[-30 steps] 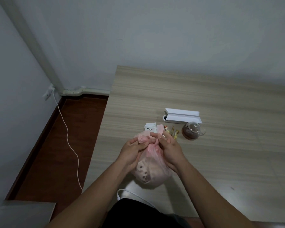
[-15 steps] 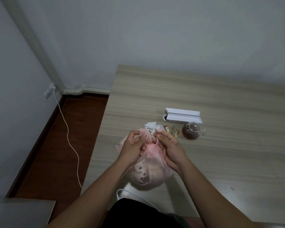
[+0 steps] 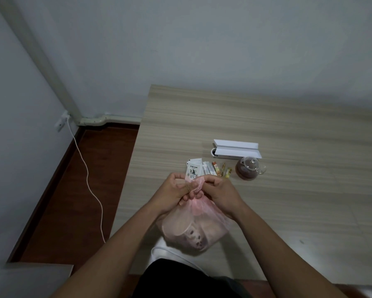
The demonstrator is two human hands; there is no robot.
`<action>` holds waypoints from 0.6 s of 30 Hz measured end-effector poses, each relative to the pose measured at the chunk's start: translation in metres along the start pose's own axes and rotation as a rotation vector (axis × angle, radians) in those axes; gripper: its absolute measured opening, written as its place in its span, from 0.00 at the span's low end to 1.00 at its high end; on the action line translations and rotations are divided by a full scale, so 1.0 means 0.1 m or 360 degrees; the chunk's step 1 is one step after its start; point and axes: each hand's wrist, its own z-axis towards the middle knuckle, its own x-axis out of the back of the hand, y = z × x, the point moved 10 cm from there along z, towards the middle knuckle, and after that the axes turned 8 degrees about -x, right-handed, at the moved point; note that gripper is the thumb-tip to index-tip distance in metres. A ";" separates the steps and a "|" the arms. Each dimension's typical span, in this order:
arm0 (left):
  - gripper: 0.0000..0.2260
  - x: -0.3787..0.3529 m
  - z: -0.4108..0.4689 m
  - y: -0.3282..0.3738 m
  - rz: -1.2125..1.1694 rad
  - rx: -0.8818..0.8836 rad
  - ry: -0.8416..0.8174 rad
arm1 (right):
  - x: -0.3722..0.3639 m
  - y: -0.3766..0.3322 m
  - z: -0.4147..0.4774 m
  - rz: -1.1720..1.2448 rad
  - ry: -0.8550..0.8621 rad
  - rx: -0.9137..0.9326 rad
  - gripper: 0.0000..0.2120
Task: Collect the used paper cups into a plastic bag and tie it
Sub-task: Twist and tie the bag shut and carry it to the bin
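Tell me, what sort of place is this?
Probably a plain office or meeting room: a long wood-grain table against a bare wall, a glass teapot and tea sachets on it, and a wall socket with a white cable.

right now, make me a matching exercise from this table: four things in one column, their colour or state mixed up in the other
1 plastic bag
2 glass teapot
3 long box
4 tea sachet

a white, behind the teapot
b printed YOD CHA
c pink, neck gripped by left hand and right hand
d holds dark liquid

Pairs: 1-c, 2-d, 3-a, 4-b
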 end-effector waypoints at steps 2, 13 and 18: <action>0.16 0.03 0.00 -0.04 -0.0024 0.0027 0.0003 | -0.03 -0.01 -0.01 -0.0081 -0.0068 0.0017 0.07; 0.16 0.05 -0.05 -0.18 -0.0117 0.0183 -0.0023 | -0.08 -0.03 -0.06 -0.0108 -0.0225 0.0037 0.08; 0.13 0.00 -0.07 -0.12 -0.0275 0.0037 -0.0040 | -0.01 0.00 -0.01 -0.0037 -0.0044 0.0039 0.08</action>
